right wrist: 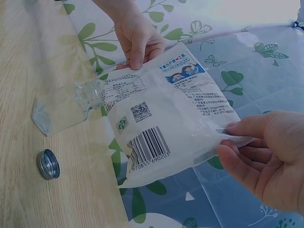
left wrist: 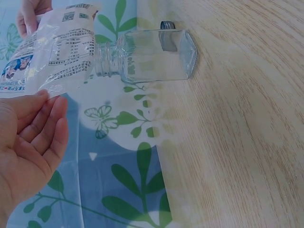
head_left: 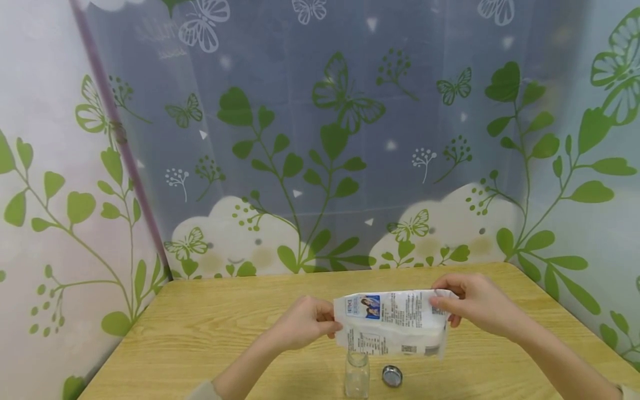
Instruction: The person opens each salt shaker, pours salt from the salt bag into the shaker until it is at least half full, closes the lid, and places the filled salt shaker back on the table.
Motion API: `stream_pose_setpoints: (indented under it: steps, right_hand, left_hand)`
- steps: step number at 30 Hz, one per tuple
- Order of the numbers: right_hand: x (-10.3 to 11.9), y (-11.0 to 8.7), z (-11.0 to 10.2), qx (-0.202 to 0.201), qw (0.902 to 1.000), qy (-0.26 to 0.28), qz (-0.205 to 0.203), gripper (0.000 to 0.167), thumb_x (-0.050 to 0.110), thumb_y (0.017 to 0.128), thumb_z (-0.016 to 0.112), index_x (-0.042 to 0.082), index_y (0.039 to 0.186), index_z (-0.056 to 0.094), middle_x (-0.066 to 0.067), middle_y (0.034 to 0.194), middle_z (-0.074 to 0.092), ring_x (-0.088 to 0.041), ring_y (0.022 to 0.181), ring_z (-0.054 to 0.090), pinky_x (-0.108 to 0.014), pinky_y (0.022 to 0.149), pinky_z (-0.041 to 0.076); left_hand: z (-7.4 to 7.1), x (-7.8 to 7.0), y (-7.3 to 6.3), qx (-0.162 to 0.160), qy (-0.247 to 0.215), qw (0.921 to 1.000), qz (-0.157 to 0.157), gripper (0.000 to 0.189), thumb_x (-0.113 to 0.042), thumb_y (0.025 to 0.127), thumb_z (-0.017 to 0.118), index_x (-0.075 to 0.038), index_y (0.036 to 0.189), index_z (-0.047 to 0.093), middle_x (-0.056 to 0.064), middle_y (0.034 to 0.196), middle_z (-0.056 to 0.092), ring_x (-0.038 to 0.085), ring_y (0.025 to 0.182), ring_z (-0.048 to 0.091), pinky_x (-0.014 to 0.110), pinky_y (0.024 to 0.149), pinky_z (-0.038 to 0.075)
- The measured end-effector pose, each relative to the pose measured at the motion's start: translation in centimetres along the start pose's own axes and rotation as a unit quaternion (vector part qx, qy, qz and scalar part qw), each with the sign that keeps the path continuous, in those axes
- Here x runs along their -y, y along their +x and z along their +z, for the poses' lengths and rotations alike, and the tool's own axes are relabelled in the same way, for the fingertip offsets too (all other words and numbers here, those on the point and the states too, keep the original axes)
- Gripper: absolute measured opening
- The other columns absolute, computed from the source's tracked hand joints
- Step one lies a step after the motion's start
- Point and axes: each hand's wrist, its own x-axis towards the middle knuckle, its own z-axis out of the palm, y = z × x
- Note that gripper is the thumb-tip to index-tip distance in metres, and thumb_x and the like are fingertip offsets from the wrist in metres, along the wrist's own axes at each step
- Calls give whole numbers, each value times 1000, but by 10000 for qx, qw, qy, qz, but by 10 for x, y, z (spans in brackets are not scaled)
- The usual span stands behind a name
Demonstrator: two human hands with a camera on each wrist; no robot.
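A white printed plastic packet [head_left: 395, 322] is held up sideways between both hands. It bears small text, a blue picture and a barcode [right wrist: 149, 149]. My left hand [head_left: 311, 322] pinches one end between thumb and fingers. The opposite end is pinched by my right hand [head_left: 475, 304], thumb on the printed face. Below the packet stands a clear glass jar [left wrist: 154, 56] without a lid, its threaded neck overlapped by the packet's lower edge in the head view. A silver screw lid [right wrist: 48, 164] lies on the table beside the jar.
The light wooden table [head_left: 225, 311] carries the jar and lid near its front edge. Behind and at both sides hang curtains [head_left: 280, 166] printed with green leaves, butterflies and clouds, meeting the table's far edge.
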Motion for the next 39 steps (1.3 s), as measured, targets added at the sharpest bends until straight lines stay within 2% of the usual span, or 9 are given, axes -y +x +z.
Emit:
stream_pose_setpoints:
  steps: [6, 39]
  right_hand:
    - [2, 0, -1, -1, 10000, -13, -42, 24, 21, 88, 64, -2, 97, 63, -2, 76, 65, -13, 53, 57, -30, 50, 51]
    - [8, 1, -1, 6, 9999, -116, -26, 24, 22, 88, 64, -1, 95, 63, -2, 75, 64, -12, 52, 56, -29, 50, 50]
  left_hand:
    - [-1, 0, 0, 47, -18, 9999, -157, 7, -7, 84, 66, -3, 80, 69, -2, 65, 64, 5, 58, 56, 21, 56, 44]
    - [-1, 2, -2, 69, -16, 9999, -156, 5, -6, 84, 66, -4, 80, 68, -2, 65, 64, 6, 58, 56, 21, 54, 43]
